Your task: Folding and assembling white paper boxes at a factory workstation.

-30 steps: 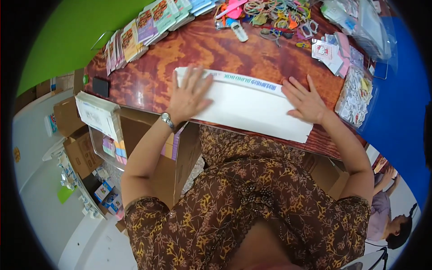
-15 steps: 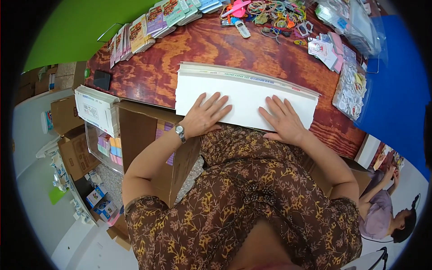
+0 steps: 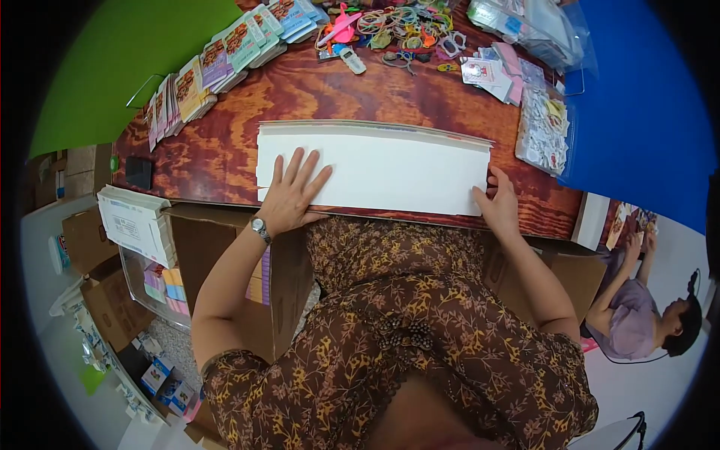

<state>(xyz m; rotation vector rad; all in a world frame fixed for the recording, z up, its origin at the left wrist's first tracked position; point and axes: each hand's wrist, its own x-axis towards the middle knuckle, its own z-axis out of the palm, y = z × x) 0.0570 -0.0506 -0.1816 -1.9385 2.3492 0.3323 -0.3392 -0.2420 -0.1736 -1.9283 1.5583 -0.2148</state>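
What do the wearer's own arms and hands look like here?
Short brown sleeves with a yellow and pinkish floral print; the forearms are bare. The left hand is ungloved, with a silver-toned, round-faced watch at its wrist. The right hand is ungloved, its wrist bare.

Apparently a packing workshop.
A flat white carton (image 3: 382, 172) lies on the wooden tabletop (image 3: 360, 97) with rows of card packs (image 3: 238, 46) and heaped trinkets (image 3: 409, 28); open cardboard boxes (image 3: 214, 259) stand alongside.

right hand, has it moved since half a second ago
Yes, to the right: judged against the black phone on the table, the right hand is farther away now, at the right end of the white cardboard.
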